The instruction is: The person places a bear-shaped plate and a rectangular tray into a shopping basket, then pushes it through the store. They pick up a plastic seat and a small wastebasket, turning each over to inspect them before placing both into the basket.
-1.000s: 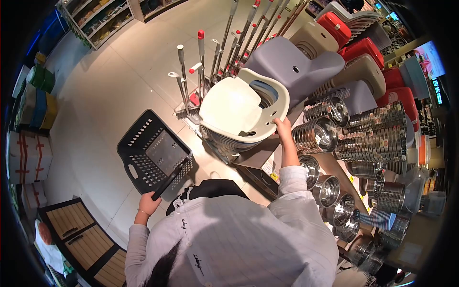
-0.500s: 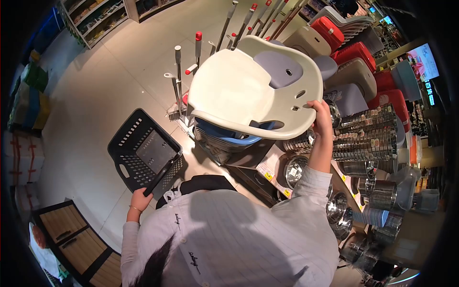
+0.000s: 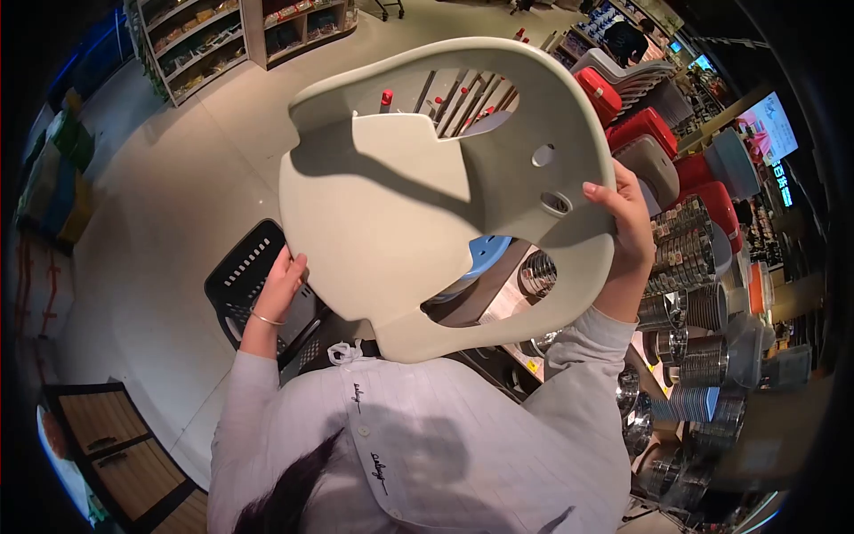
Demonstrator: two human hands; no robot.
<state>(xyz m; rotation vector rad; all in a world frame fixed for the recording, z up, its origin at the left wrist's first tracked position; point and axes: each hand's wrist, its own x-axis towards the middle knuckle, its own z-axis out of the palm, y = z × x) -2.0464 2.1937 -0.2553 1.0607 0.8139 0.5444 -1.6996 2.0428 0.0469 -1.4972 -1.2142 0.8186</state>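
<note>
A cream plastic chair [image 3: 382, 196] with a curved back and arm openings is held up in front of my body, tilted toward me. My right hand [image 3: 625, 209] grips the rim of its backrest beside the oval holes, thumb on the inner side. At the opposite edge, my left hand [image 3: 283, 287] holds the front of the seat; a bracelet circles that wrist. A dark grey shopping basket [image 3: 246, 271] with slotted sides shows beneath my left hand and forearm, partly covered by them. Below the chair, part of a blue chair [image 3: 485, 262] shows through the arm opening.
Metal bowls and pots [image 3: 680, 245] are stacked along the right. Red storage boxes [image 3: 645, 132] stand behind them. Poles with red ends [image 3: 463, 100] rise beyond the chair. A wooden cabinet [image 3: 124, 445] is at lower left, shelves [image 3: 200, 49] at the back.
The cream chair has been lifted off the blue stack and brought closer to me, tilting. My left hand has left the basket handle and taken the seat's edge.
</note>
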